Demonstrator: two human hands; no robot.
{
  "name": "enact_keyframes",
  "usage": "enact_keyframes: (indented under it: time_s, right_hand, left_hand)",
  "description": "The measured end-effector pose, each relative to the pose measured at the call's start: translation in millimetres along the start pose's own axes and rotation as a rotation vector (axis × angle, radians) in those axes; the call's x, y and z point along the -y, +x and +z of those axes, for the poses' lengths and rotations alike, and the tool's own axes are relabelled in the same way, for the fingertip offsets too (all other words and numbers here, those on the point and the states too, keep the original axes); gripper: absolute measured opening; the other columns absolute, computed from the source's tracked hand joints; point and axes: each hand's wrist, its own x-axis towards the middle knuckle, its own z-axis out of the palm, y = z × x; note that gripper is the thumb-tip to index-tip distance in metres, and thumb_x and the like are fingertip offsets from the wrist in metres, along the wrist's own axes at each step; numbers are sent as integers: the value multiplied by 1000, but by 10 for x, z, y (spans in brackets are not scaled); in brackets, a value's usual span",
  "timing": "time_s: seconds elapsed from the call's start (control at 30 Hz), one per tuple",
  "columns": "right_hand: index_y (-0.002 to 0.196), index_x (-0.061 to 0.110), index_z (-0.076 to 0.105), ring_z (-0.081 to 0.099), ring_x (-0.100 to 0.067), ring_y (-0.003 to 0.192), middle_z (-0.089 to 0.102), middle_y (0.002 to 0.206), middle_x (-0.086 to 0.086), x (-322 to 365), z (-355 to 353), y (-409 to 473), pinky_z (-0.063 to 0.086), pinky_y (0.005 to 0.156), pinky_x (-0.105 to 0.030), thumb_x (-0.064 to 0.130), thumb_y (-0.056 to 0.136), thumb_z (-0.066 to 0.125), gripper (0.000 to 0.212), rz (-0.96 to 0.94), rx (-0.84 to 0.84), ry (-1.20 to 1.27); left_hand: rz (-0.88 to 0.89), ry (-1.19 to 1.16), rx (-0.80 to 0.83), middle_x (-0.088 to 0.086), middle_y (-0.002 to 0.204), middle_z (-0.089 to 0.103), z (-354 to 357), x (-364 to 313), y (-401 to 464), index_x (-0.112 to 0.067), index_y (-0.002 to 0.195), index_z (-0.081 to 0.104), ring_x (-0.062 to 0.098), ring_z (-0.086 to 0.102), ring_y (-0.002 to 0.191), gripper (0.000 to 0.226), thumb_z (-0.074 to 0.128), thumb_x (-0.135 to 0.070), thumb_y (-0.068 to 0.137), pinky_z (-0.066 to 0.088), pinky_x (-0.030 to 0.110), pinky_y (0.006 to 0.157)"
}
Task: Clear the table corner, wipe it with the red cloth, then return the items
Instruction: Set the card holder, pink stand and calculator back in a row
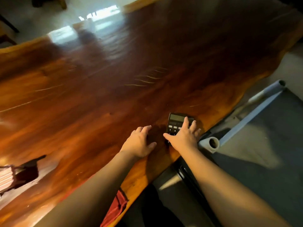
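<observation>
1. Right hand [183, 136] lies flat, fingers spread, on the calculator [177, 122] at lower right of the tabletop [98, 95] – pressing, not grasping
2. Left hand [139, 141] rests open beside it, holding nothing
3. Clearing or returning – I cannot tell which; red cloth [117, 208] hangs off the edge at bottom centre
4. Calculator's long axis runs up-frame, display at the far end

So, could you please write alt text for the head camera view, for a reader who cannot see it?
Near the corner of a glossy wooden table, the right hand lies spread over a black calculator, while the left hand rests flat beside it. A red cloth hangs at the near edge under the left forearm.
</observation>
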Motion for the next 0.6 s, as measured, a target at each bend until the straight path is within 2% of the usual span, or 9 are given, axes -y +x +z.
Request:
enact_keyframes:
  time_s: [0.1,0.23,0.33,0.47,0.6]
  right_hand:
    - [157,34,-10,6,-50,150,-9,167,-8,-17,114,78,35,110,-62,76,67,73,130,19,0,-34]
    - [154,36,-11,25,-46,142,-12,164,-9,0,204,131,47,99,-57,76,63,75,131,21,-3,-37]
    - [154,35,-11,31,-46,136,-11,163,-13,34,209,130,47,98,-55,74,61,75,132,24,-11,-49]
    - [154,36,-7,35,-45,130,0,159,-14,126,165,58,47,98,-55,70,59,80,132,-3,-16,-46]
    - [154,35,2,36,-42,125,12,151,-10,434,212,-172,49,96,-56,70,57,77,128,-136,-36,-43]
  left_hand:
    - [-24,12,13,3,149,41,92,-9,95,-30,151,26,26,43,131,79,64,-51,86,46,40,104]
    - [-51,70,-49,3,150,40,100,76,71,-30,152,25,27,40,134,78,62,-52,86,45,44,105]
    - [-98,125,-88,4,155,35,31,189,2,-29,153,24,30,31,142,80,61,-54,87,40,49,109]
    - [-150,115,-115,4,156,33,-93,413,-182,-28,152,26,30,28,143,81,61,-57,86,38,49,110]
    - [-196,37,-200,5,149,40,-231,789,-564,-23,150,32,30,37,136,78,63,-54,85,42,46,106]
